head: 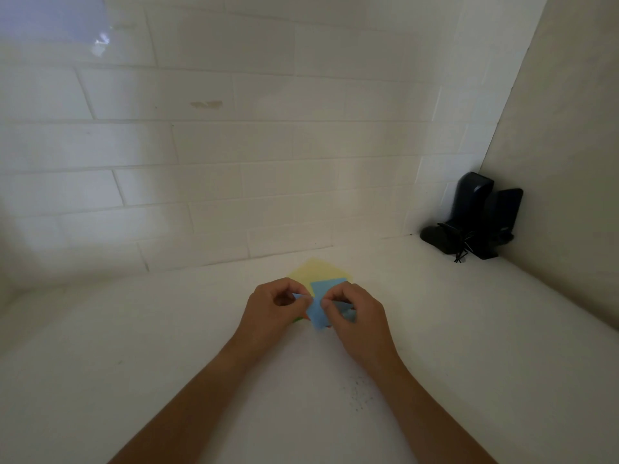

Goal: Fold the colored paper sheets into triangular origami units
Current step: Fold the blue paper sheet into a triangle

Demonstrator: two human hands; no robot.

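Head view shows both hands low over the white counter [134, 346], with the blue paper sheet [318, 313] pinched between them: the left hand [271, 309] grasps its left edge, the right hand [358, 313] its right side. I judge the folding is at an early stage, since no finished triangular unit is visible. A yellow sheet [318, 269] lies flat just behind, not yet folded. A green edge [297, 319] peeks under the left hand. No container is visible.

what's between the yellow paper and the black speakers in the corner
Nothing: in the head view, that stretch of white counter between the yellow paper and the black speakers is bare.
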